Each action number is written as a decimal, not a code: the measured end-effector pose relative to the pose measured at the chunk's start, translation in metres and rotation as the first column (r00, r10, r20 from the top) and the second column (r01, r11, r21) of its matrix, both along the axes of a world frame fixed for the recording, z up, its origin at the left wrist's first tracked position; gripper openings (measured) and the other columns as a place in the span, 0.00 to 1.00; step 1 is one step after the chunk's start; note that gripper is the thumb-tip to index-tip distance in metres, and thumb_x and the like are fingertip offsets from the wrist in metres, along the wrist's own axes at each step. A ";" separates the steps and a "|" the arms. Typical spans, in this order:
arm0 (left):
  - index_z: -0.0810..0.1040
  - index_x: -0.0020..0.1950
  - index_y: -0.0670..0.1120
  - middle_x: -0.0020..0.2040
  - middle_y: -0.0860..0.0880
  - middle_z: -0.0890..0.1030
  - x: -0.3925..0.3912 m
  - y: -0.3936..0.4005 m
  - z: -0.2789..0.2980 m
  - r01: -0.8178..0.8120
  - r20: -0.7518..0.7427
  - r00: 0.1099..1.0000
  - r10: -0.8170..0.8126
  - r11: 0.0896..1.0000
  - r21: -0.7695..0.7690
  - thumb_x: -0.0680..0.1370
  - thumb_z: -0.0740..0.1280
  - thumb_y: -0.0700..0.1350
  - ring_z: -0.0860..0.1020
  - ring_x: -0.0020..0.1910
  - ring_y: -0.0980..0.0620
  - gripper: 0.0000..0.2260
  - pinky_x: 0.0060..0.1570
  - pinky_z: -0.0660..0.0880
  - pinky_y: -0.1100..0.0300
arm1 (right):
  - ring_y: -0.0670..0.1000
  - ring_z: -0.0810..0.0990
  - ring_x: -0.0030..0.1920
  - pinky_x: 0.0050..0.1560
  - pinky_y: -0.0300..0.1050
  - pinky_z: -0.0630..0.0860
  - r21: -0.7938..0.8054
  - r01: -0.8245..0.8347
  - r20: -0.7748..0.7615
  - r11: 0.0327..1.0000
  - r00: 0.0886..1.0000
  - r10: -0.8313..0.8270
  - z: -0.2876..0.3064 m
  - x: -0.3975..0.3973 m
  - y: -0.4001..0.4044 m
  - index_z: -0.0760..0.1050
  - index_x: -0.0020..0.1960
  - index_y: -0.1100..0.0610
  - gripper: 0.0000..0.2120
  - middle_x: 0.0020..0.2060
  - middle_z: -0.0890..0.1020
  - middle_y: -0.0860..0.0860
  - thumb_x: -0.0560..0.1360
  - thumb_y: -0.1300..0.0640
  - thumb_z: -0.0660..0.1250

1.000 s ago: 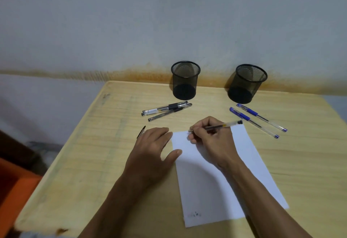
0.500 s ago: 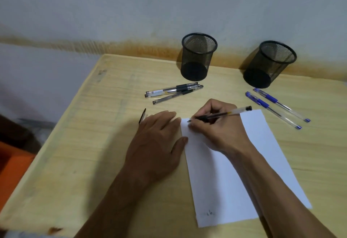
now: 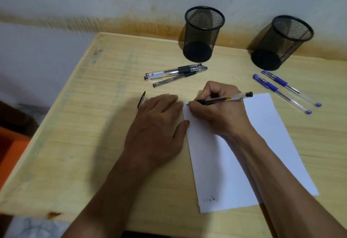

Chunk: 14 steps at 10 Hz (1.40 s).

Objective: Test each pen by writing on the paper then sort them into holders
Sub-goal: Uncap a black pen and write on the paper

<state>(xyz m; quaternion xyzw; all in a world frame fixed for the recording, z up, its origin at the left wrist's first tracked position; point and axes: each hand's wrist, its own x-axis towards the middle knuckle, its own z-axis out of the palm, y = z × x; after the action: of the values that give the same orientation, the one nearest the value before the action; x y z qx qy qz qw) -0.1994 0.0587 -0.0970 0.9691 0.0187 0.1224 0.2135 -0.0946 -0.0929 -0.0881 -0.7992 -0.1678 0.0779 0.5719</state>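
My right hand (image 3: 219, 113) grips a black-ink pen (image 3: 228, 99) whose tip touches the top left corner of the white paper (image 3: 266, 134). My left hand (image 3: 157, 126) lies flat on the table, its thumb on the paper's left edge. A black pen cap (image 3: 141, 99) pokes out beside its fingers. Three black pens (image 3: 174, 74) lie in front of the left mesh holder (image 3: 201, 33). Two blue pens (image 3: 281, 91) lie in front of the right mesh holder (image 3: 281, 43). Both holders look empty.
The wooden table (image 3: 84, 143) stands against a stained wall, with its left edge and near edge in view. Small scribbles (image 3: 211, 199) mark the paper's near left corner. Something orange (image 3: 11, 151) sits on the floor to the left.
The view has tilted down and drawn closer. My right hand has slid the pen tip slightly left along the paper's top edge. The left hand stays in place.
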 end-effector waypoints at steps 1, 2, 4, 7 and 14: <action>0.77 0.67 0.43 0.67 0.46 0.76 -0.001 -0.001 0.001 -0.001 0.001 1.000 0.001 1.000 -0.007 0.77 0.61 0.55 0.72 0.68 0.46 0.24 0.67 0.69 0.44 | 0.65 0.81 0.36 0.35 0.66 0.80 0.005 -0.012 -0.012 1.000 1.000 0.012 0.000 0.001 0.000 0.78 0.33 0.60 0.07 0.32 0.83 0.59 0.64 0.60 0.76; 0.77 0.67 0.44 0.67 0.46 0.76 -0.001 -0.001 0.001 -0.005 0.000 1.000 0.005 1.000 -0.008 0.77 0.61 0.55 0.72 0.68 0.46 0.23 0.67 0.68 0.44 | 0.61 0.82 0.35 0.36 0.66 0.81 0.008 -0.008 -0.019 1.000 1.000 0.008 0.000 0.001 0.000 0.78 0.33 0.59 0.07 0.33 0.84 0.59 0.65 0.62 0.76; 0.76 0.67 0.44 0.68 0.46 0.76 -0.001 -0.001 0.001 -0.008 -0.005 1.000 0.008 1.000 -0.012 0.77 0.61 0.56 0.72 0.68 0.47 0.23 0.67 0.69 0.45 | 0.55 0.79 0.34 0.36 0.62 0.80 0.026 -0.013 -0.036 1.000 0.999 0.014 0.001 0.001 -0.001 0.77 0.33 0.59 0.09 0.32 0.83 0.60 0.66 0.64 0.76; 0.76 0.67 0.44 0.68 0.46 0.76 -0.001 -0.002 0.001 -0.010 -0.007 1.000 0.010 1.000 0.001 0.77 0.62 0.55 0.72 0.68 0.47 0.23 0.67 0.69 0.45 | 0.59 0.79 0.33 0.35 0.62 0.80 0.040 -0.006 -0.023 0.999 1.000 0.007 0.001 0.000 -0.001 0.77 0.35 0.64 0.08 0.33 0.83 0.61 0.65 0.63 0.76; 0.76 0.67 0.44 0.68 0.47 0.76 -0.001 -0.002 -0.001 -0.019 -0.010 1.000 0.019 1.000 -0.002 0.77 0.61 0.56 0.72 0.69 0.48 0.24 0.67 0.69 0.45 | 0.61 0.79 0.33 0.33 0.62 0.78 0.059 0.029 -0.019 0.998 0.999 -0.028 -0.001 -0.001 -0.003 0.75 0.34 0.65 0.09 0.33 0.80 0.65 0.65 0.63 0.74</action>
<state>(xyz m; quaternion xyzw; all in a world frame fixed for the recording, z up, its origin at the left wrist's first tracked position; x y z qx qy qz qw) -0.2002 0.0565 -0.0976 0.9692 0.0291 0.1194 0.2133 -0.0956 -0.0956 -0.0893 -0.7834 -0.1536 0.0720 0.5980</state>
